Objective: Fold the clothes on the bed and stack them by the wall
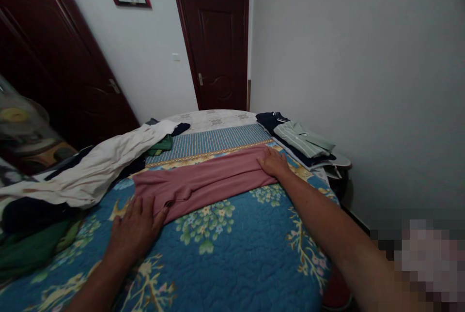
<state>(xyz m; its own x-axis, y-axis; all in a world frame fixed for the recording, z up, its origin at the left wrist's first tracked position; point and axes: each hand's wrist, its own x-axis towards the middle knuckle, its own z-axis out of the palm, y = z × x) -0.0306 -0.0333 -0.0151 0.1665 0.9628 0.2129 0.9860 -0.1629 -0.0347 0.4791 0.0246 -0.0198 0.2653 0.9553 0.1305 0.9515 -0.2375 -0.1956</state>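
A pair of pink trousers (207, 176) lies stretched lengthwise across the blue floral bedspread (232, 258), with small creases near its left end. My left hand (136, 222) rests on the near left end of the trousers, fingers spread and partly on the bedspread. At the far right end, my right hand (273, 162) presses flat on the cloth with its fingers extended. Neither hand grips anything.
To the left is a loose heap of clothes with a long white garment (112, 157) and a green one (36, 246). Folded clothes, including a striped light green shirt (301, 138), are stacked at the right edge. A wall (356, 74) stands behind them.
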